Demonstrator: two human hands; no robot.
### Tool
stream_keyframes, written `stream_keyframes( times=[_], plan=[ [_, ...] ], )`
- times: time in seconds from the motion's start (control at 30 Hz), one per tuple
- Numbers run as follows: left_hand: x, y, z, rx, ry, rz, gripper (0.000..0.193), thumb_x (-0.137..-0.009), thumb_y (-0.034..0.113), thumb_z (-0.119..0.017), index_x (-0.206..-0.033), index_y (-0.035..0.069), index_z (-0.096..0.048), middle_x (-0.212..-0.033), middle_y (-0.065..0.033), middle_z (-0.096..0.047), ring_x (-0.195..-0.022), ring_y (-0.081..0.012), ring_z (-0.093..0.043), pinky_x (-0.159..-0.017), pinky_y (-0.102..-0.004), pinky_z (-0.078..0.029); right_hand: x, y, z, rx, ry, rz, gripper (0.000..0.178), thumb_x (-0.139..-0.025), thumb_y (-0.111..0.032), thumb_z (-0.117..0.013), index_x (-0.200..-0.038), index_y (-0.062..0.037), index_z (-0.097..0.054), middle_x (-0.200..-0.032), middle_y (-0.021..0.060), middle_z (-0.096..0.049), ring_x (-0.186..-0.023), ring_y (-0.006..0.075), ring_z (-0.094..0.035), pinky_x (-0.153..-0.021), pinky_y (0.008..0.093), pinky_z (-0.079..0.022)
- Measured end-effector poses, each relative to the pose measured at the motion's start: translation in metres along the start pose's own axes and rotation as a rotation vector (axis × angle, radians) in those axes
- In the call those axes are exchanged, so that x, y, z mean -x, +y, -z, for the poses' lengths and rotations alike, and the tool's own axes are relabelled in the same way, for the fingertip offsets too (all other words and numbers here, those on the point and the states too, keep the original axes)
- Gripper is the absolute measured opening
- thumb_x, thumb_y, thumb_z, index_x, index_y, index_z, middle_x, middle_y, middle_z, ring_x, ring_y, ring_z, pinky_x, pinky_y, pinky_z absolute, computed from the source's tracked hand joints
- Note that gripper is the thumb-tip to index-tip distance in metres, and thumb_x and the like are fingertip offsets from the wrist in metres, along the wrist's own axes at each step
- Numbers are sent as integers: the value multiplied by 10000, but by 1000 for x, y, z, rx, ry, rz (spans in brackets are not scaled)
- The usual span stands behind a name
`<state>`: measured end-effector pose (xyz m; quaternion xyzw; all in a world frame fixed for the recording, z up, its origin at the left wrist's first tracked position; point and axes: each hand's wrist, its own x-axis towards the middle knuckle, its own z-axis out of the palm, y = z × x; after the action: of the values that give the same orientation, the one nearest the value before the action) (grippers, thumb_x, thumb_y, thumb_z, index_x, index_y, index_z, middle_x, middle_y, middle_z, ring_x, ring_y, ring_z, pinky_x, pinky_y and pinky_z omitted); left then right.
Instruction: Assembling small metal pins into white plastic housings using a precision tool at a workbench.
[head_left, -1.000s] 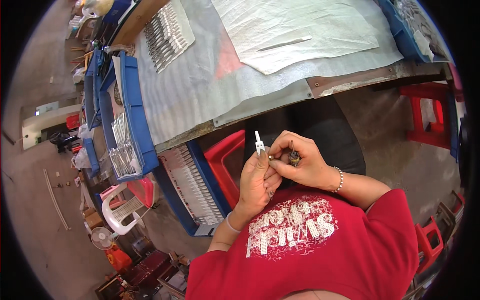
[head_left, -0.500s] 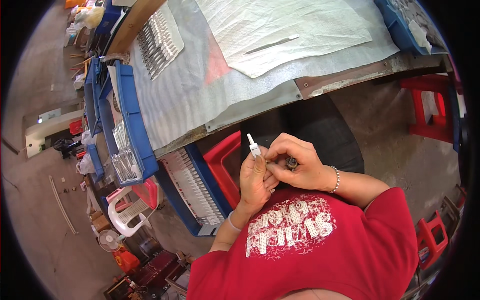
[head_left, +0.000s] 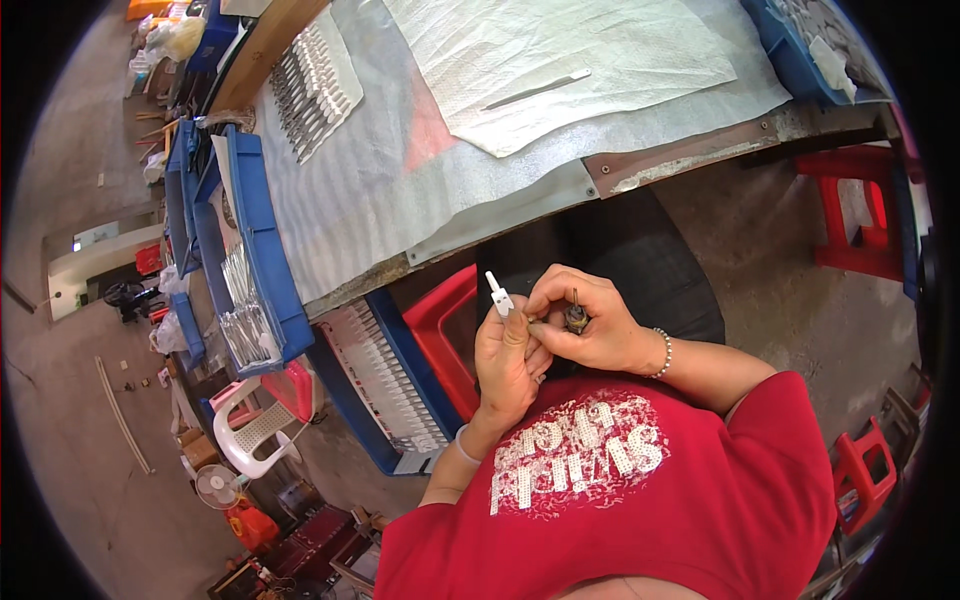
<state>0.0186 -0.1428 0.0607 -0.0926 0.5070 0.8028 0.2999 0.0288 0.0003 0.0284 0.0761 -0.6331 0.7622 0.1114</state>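
Above my lap, in front of the table edge, both hands are held close together. My left hand point(head_left: 508, 355) pinches a small white plastic piece point(head_left: 502, 299) with a narrow stem pointing up and away. My right hand point(head_left: 605, 322) has its thumb and forefinger at the base of that piece, where fingers hide the contact. Within the curl of the same hand sits a small dark metal tool point(head_left: 576, 317) with a thin prong; most of it is covered.
On the table's white cloth point(head_left: 600, 40) lies a slim grey blade-like piece point(head_left: 538, 90) with a white end. Rows of similar metal-and-white pieces point(head_left: 312, 85) lie far left. Blue bins point(head_left: 268, 250) line the left edge; a blue tray point(head_left: 370, 410) and red stool point(head_left: 440, 325) stand below.
The dark tool in my right hand has turned, and its thin prong now shows pointing up. The white piece tilts slightly more to the left. Both hands stay together.
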Motion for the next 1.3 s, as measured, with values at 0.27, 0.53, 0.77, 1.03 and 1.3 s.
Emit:
stream_keyframes(
  times=[0.27, 0.53, 0.77, 1.03, 1.3],
  plan=[
    [-2, -8, 4, 15, -41, -55, 292, -982, 346, -511, -981, 54, -495, -635, 10, -474, -432, -10, -290, -389, -170, -235, 1, -5, 0, 40, -11, 43, 205, -740, 56, -670, -926, 3, -600, -871, 74, -587, -687, 100, -568, -567, 212, -457],
    [-3, -8, 2, -9, 59, -21, 283, -1005, 330, -464, -953, 55, -504, -556, 61, -364, -412, -8, -270, -383, -170, -234, 0, 1, -1, 32, -3, -54, 204, -731, 53, -679, -914, -3, -606, -847, 69, -597, -712, 116, -580, -598, 226, -460],
    [-5, -12, -2, 15, 83, 18, 218, -1012, 287, -462, -962, 78, -501, -552, 68, -343, -405, -13, -278, -373, -170, -227, 3, 4, 3, 103, 30, 69, 167, -759, 38, -696, -897, 4, -608, -842, 93, -597, -708, 166, -596, -599, 260, -474],
    [-5, -14, 2, -12, -6, 161, 210, -1020, 248, -444, -909, 77, -493, -553, 55, -296, -408, -30, -262, -363, -179, -212, 25, -11, 41, 334, 85, 114, 141, -776, -10, -669, -882, -36, -580, -809, 93, -565, -658, 234, -601, -547, 304, -486],
    [-8, -19, 19, -76, -51, 330, 190, -1007, 226, -475, -955, 52, -532, -570, 50, -319, -423, -31, -279, -370, -181, -250, 50, 88, 253, 814, 827, -146, 174, -762, -129, -656, -872, -1, -611, -831, 201, -649, -785, 331, -663, -687, 376, -510]
  ],
)
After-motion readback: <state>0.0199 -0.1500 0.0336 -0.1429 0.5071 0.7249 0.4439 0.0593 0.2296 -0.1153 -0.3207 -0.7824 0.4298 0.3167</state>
